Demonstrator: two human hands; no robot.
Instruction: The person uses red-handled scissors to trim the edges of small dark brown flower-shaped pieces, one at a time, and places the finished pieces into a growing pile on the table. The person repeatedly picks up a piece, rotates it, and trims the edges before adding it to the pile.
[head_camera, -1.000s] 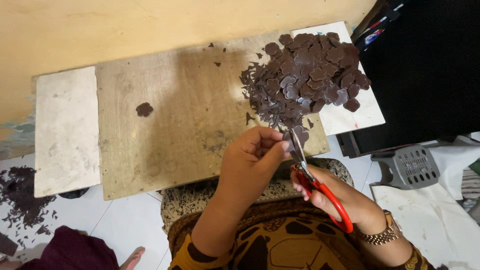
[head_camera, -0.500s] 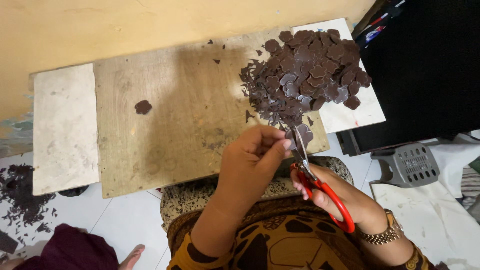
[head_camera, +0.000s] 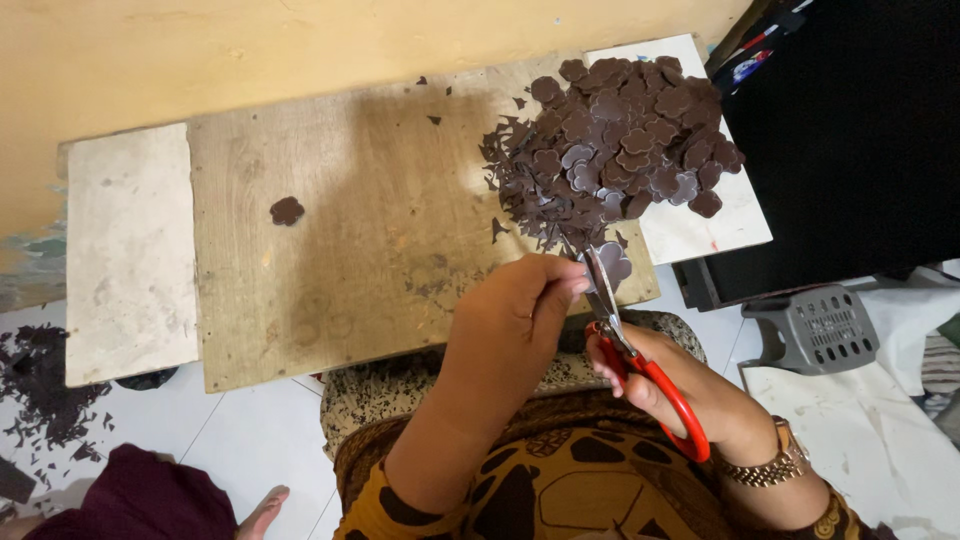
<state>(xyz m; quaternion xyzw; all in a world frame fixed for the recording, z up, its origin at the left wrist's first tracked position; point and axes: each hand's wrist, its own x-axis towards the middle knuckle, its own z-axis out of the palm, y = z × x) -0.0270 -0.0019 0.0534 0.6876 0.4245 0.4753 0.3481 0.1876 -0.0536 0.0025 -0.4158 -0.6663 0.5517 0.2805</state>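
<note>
At the far left, on the white floor (head_camera: 250, 440), lies a scatter of dark scraps (head_camera: 45, 390); they are too many and too small to count. Next comes the counter (head_camera: 350, 270), a worn wooden board, and on it one single dark flower-shaped piece (head_camera: 287, 210) lies alone, well apart from the rest. Further right, the left hand (head_camera: 515, 310) is closed in a pinch on a small dark piece (head_camera: 614, 264) of the same kind, at the near edge of the counter. One pair of scissors (head_camera: 640, 360) with red handles cuts at this piece; its long axis runs from lower right to upper left, and the blades point away from the person, toward the pile (head_camera: 620, 140). The right hand (head_camera: 690, 395) is clenched through the red handles. The pile of dark flower shapes sits on the right part of the counter, far too many to count.
</note>
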